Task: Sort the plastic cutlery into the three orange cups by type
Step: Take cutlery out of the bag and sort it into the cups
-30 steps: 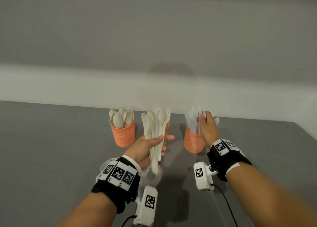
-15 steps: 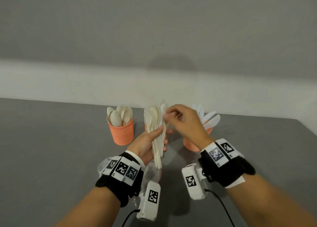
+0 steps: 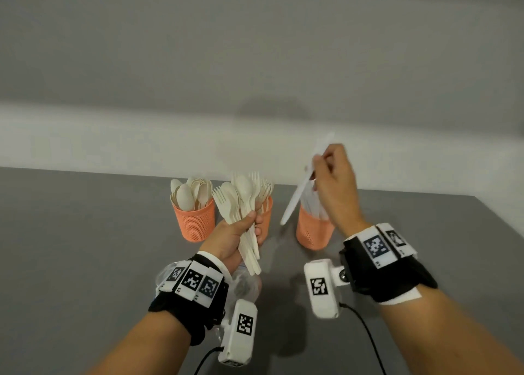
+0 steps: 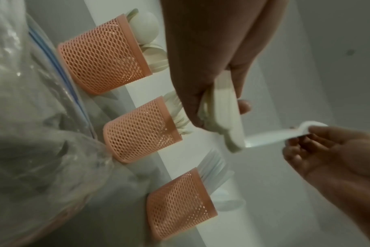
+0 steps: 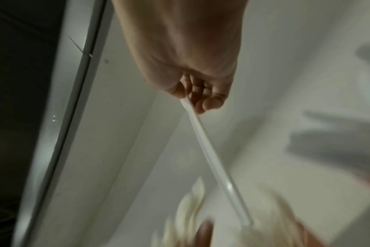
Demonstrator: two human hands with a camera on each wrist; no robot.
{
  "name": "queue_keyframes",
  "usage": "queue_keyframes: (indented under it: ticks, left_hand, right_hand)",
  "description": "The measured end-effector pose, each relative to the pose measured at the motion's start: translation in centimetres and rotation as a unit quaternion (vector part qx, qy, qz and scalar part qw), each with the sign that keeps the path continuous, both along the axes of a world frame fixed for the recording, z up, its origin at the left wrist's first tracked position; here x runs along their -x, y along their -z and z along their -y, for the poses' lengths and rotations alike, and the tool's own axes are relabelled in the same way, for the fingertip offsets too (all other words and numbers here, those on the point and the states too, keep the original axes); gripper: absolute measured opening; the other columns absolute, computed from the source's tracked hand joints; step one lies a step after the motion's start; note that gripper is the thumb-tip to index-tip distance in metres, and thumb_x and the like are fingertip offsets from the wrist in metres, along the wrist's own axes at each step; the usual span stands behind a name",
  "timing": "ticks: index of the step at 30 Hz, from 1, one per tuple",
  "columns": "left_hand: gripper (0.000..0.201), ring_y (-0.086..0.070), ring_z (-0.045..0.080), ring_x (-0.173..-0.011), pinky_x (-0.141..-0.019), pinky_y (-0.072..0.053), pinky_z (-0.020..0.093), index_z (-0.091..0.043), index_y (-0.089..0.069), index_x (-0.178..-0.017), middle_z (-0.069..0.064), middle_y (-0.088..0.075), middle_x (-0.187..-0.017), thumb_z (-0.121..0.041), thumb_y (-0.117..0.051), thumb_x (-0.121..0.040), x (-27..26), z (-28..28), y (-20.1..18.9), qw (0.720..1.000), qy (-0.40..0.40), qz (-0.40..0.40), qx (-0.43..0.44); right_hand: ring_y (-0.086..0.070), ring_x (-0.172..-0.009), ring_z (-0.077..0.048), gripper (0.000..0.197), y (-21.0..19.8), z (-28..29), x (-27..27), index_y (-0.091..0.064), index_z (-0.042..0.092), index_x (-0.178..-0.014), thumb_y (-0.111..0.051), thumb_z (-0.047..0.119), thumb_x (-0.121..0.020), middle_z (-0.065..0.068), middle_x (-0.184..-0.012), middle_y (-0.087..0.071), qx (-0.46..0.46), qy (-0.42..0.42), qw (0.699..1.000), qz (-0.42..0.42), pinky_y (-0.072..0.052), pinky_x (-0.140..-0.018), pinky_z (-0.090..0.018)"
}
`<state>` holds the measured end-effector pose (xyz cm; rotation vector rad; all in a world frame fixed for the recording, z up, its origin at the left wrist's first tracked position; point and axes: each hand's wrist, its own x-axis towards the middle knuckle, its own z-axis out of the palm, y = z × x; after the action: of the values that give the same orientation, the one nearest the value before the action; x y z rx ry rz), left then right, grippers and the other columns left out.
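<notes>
The right hand pinches a white knife tilted, upper end up-right, lower end down-left; the left hand grips a cutlery bundle upright

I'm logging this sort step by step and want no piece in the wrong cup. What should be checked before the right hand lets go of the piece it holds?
1. Grip: the right hand pinches one white piece, clear of the bundle. Ok.
2. Type: flat and narrow, likely a knife; the ends are blurred. Cannot tell.
3. Target: the right cup holds white flat pieces that look to match. Ok.
4. Position: the low end hangs left of the right cup's rim, not over its mouth. Not ok.
5. Other cups: the left cup holds spoons, the middle cup forks. Ok.
6. Bundle: the left hand grips it firmly. Ok.
</notes>
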<state>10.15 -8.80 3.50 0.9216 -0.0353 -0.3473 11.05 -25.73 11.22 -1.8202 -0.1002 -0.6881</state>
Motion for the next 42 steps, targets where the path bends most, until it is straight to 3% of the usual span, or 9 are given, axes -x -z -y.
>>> queue_keyframes:
  ticks: [4, 8, 14, 18, 21, 24, 32, 38, 42]
  left_hand:
    - [0.029, -0.053, 0.007, -0.047, -0.046, -0.047, 0.02, -0.014, -0.072, -0.08, 0.001, -0.061, -0.069, -0.012, -0.046, -0.092, 0.5, 0.2, -0.4, 0.999, 0.013, 0.007, -0.046]
    - [0.014, -0.047, 0.008, -0.043, -0.043, -0.043, 0.021, -0.01, -0.058, -0.099, -0.003, -0.061, -0.061, -0.017, -0.049, -0.092, 0.7, 0.9, -0.7, 0.998, 0.02, 0.017, -0.065]
    - [0.023, -0.034, 0.006, -0.034, -0.037, -0.031, 0.018, -0.013, -0.049, -0.066, -0.003, -0.041, -0.046, -0.013, -0.054, -0.089, 1.2, 0.8, -1.6, 0.995, -0.001, 0.046, -0.088]
    - [0.014, -0.036, 0.008, -0.035, -0.037, -0.032, 0.018, -0.011, -0.054, -0.078, -0.001, -0.047, -0.052, -0.011, -0.047, -0.091, 0.9, 0.4, -2.0, 0.997, 0.012, 0.02, -0.077]
    - [0.018, -0.039, 0.01, -0.034, -0.037, -0.035, 0.019, -0.006, -0.055, -0.082, 0.0, -0.053, -0.048, -0.009, -0.039, -0.09, 0.9, 0.7, -2.0, 0.995, 0.032, 0.007, -0.09]
    - [0.024, -0.049, 0.012, -0.036, -0.039, -0.043, 0.021, 0.001, -0.055, -0.081, 0.004, -0.06, -0.049, -0.01, -0.036, -0.092, 0.9, 0.9, -2.0, 0.993, 0.058, 0.007, -0.107]
    - [0.027, -0.071, 0.021, -0.075, -0.065, -0.059, 0.034, -0.002, -0.06, -0.109, 0.013, -0.072, -0.086, -0.006, -0.039, -0.093, 0.4, 0.0, -1.4, 0.998, 0.014, -0.01, -0.059]
    - [0.016, -0.043, 0.01, -0.038, -0.049, -0.043, 0.028, -0.006, -0.054, -0.074, 0.0, -0.045, -0.046, -0.01, -0.055, -0.09, 0.4, -0.1, -0.8, 0.976, -0.097, 0.033, -0.192]
    - [0.023, -0.048, 0.008, -0.044, -0.046, -0.041, 0.023, -0.009, -0.054, -0.076, -0.002, -0.047, -0.054, 0.005, -0.044, -0.09, 0.9, 0.7, -1.8, 0.946, -0.082, 0.11, -0.294]
  right_hand:
    - [-0.048, -0.066, -0.022, 0.007, 0.5, 4.3, -1.2, -0.049, 0.001, -0.086, -0.049, 0.006, -0.091, -0.01, -0.072, -0.051, 0.101, 0.123, 0.986, 0.054, -0.036, -0.056, -0.014]
    - [-0.051, -0.067, -0.026, 0.006, 5.9, 5.0, -2.5, -0.053, -0.001, -0.08, -0.052, 0.001, -0.086, -0.012, -0.071, -0.055, 0.183, 0.143, 0.97, -0.068, -0.039, -0.06, -0.03]
    - [-0.047, -0.105, -0.037, 0.027, 8.5, 4.5, -3.0, -0.061, -0.004, -0.104, -0.049, -0.005, -0.08, -0.021, -0.107, -0.056, 0.303, 0.105, 0.934, -0.16, -0.038, -0.088, -0.035]
    - [-0.049, -0.094, -0.02, 0.023, 5.0, 1.3, -1.2, -0.063, 0.003, -0.102, -0.052, 0.008, -0.082, -0.009, -0.097, -0.055, 0.213, 0.036, 0.976, 0.005, -0.034, -0.081, -0.017]
    - [-0.055, -0.084, -0.017, 0.021, 3.6, -2.1, 0.3, -0.066, 0.003, -0.097, -0.06, 0.021, -0.088, -0.005, -0.086, -0.057, 0.167, -0.141, 0.971, -0.093, -0.04, -0.079, -0.01]
    - [-0.065, -0.07, -0.029, 0.032, 3.4, -3.5, 0.5, -0.065, 0.004, -0.098, -0.057, 0.034, -0.089, -0.018, -0.069, -0.063, 0.055, -0.231, 0.943, -0.233, -0.053, -0.077, -0.035]
    - [-0.064, -0.062, -0.012, 0.02, 3.1, -4.5, 0.2, -0.057, 0.009, -0.085, -0.044, 0.02, -0.096, -0.002, -0.071, -0.065, -0.164, -0.204, 0.927, -0.27, -0.055, -0.063, -0.024]
    - [-0.06, -0.057, -0.002, 0.011, 1.6, -5.0, 1.3, -0.057, 0.016, -0.081, -0.059, 0.024, -0.089, 0.008, -0.069, -0.062, -0.071, -0.202, 0.964, -0.155, -0.046, -0.054, -0.016]
    - [-0.066, -0.07, -0.022, 0.035, 2.6, -6.8, 2.3, -0.061, 0.006, -0.094, -0.077, 0.029, -0.072, -0.007, -0.082, -0.066, 0.064, -0.2, 0.958, -0.198, -0.057, -0.052, -0.033]
